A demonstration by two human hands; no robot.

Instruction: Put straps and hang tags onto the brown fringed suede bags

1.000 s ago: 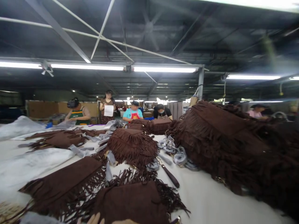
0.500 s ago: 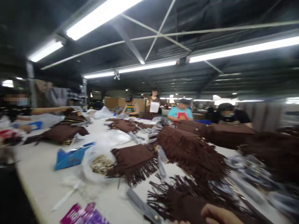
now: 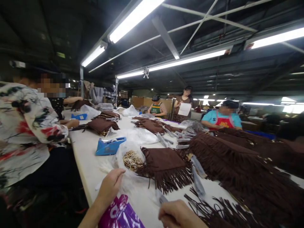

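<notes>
My left hand (image 3: 110,185) hovers at the near side of the table with its fingers pressed together, just below a clear plastic bag (image 3: 122,152) of pale cords or rings (image 3: 133,160). Whatever those fingers hold, if anything, is hidden. A purple and pink printed packet (image 3: 121,213) lies beneath my left wrist. My right hand (image 3: 177,212) is curled at the bottom centre, its fingertips out of sight. The end of a grey plastic-wrapped strip (image 3: 161,198) shows right behind it. Nearby lies a brown fringed piece (image 3: 166,158), and another fringed piece (image 3: 223,213) is at the lower right.
A blue tape dispenser (image 3: 110,146) stands left of the bag. Piled brown fringed bags (image 3: 228,158) fill the right side. Grey plastic-wrapped strips (image 3: 198,177) lie between. One person in a floral top (image 3: 28,126) is at the left; others work across the white table (image 3: 83,152).
The view has swung left, bringing the person in the floral top into sight. My left hand has come into view beside the plastic bag; my right hand now appears nearer the centre.
</notes>
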